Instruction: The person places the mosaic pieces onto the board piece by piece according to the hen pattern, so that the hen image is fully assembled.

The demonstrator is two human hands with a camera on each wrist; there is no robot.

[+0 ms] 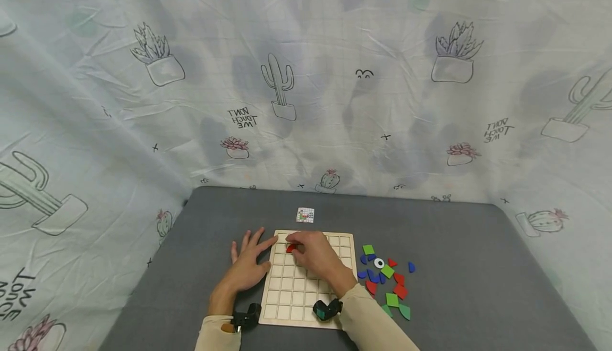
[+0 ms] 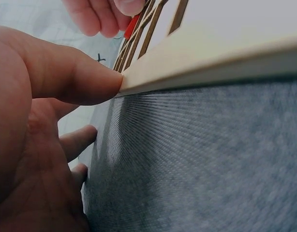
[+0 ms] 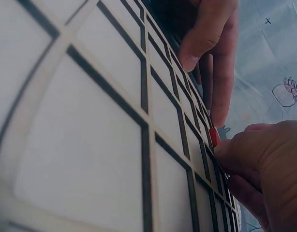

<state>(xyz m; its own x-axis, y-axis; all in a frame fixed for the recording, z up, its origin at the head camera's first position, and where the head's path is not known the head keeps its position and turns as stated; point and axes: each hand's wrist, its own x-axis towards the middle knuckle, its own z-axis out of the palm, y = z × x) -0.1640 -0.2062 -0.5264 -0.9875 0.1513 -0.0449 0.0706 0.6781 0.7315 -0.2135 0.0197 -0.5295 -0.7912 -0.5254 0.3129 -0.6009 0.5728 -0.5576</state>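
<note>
A wooden grid board (image 1: 283,298) lies on the grey table. Over its upper left part, my right hand (image 1: 315,253) pinches a small red piece (image 1: 290,248) with thumb and fingertips. The piece also shows in the right wrist view as a red sliver (image 3: 215,137) by the thumb, its outline mostly hidden. My left hand (image 1: 247,267) rests at the board's left side with fingers spread. In the left wrist view, the left thumb (image 2: 85,77) touches the board's edge (image 2: 197,75).
Several loose flat pieces lie right of the board, among them a green square (image 1: 392,300), a red square (image 1: 400,291), a blue half-round (image 1: 411,267) and a white ring (image 1: 379,258). Behind the board is a small printed pattern card (image 1: 305,215). A cactus-print curtain (image 1: 330,101) surrounds the table (image 1: 454,266).
</note>
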